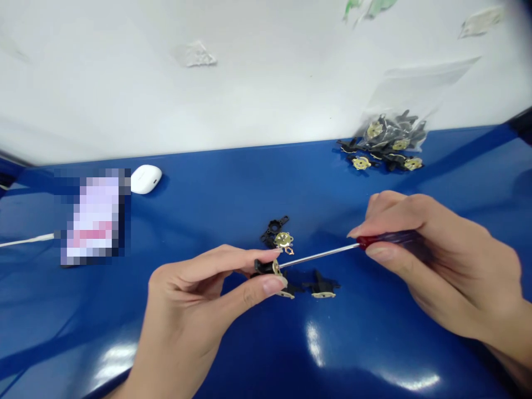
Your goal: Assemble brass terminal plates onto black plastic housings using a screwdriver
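My left hand (208,293) pinches a small black part with a brass-coloured plate (266,267) between thumb and index finger. A screwdriver (320,256) with a dark red handle is gripped in my right hand (432,260), its metal tip at the brass plate. Just beyond my left fingertips lie a loose black ring-shaped piece (275,226), a brass disc (284,239) and a small copper-coloured piece (289,251). Nearer to me, a black part with a brass plate (323,285) rests on the table, with a similar one partly hidden by my left thumb.
The blue table (208,194) meets a white wall (266,72). At the back right, a clear plastic bag (394,130) holds several similar parts, with more lying before it. To the left are a blurred-out phone (95,219), a white case (146,179) and a white cable (29,240).
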`<state>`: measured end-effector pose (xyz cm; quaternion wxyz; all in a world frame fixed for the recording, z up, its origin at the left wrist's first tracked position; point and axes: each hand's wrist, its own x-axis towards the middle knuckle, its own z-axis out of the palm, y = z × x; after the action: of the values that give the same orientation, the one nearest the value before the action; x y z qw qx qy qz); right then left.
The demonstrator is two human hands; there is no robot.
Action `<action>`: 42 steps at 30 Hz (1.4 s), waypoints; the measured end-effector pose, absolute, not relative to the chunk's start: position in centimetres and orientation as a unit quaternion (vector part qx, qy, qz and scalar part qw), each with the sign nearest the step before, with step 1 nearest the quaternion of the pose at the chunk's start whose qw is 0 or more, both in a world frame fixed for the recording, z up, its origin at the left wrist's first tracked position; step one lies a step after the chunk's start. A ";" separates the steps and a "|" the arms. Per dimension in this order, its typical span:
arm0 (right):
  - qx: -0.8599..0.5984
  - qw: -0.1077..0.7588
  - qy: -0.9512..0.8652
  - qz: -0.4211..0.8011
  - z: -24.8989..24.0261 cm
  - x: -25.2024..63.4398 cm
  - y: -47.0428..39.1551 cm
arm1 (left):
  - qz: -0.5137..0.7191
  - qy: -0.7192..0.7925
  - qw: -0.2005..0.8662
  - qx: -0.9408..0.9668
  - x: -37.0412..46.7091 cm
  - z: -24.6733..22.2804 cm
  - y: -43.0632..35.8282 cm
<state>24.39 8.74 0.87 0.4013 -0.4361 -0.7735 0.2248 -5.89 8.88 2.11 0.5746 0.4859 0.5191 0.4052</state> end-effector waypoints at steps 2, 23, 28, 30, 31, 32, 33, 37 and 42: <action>-0.429 0.388 -0.783 0.229 1.0 24.4 8.9 | 0.401 0.514 0.582 0.487 -5.9 2.2 8.9; -0.438 0.403 -0.760 0.261 0.9 24.3 8.0 | 0.371 0.530 0.604 0.466 -5.8 1.9 8.9; -0.449 0.377 -0.791 0.175 1.0 23.5 8.1 | 0.362 0.531 0.608 0.467 -5.7 2.2 8.9; -0.449 0.359 -0.800 0.173 1.2 23.5 8.3 | 0.366 0.535 0.603 0.465 -5.7 2.3 8.9; -0.445 0.355 -0.800 0.189 1.2 23.6 8.4 | 0.368 0.535 0.600 0.467 -5.7 2.3 8.8; -0.443 0.355 -0.796 0.209 1.2 23.7 8.4 | 0.371 0.534 0.599 0.468 -5.8 2.3 8.8; -0.444 0.360 -0.789 0.227 1.1 23.8 8.4 | 0.374 0.532 0.597 0.470 -5.8 2.2 8.8; -0.446 0.409 -0.760 0.236 0.7 24.1 8.3 | 0.373 0.533 0.594 0.473 -5.6 2.4 8.9; -0.440 0.388 -0.789 0.186 1.1 23.4 8.2 | 0.362 0.538 0.593 0.477 -5.4 2.7 9.1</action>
<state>23.44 8.22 1.08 0.3876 -0.4398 -0.7887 0.1855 -5.45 9.10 2.68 0.5927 0.4775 0.5381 0.3623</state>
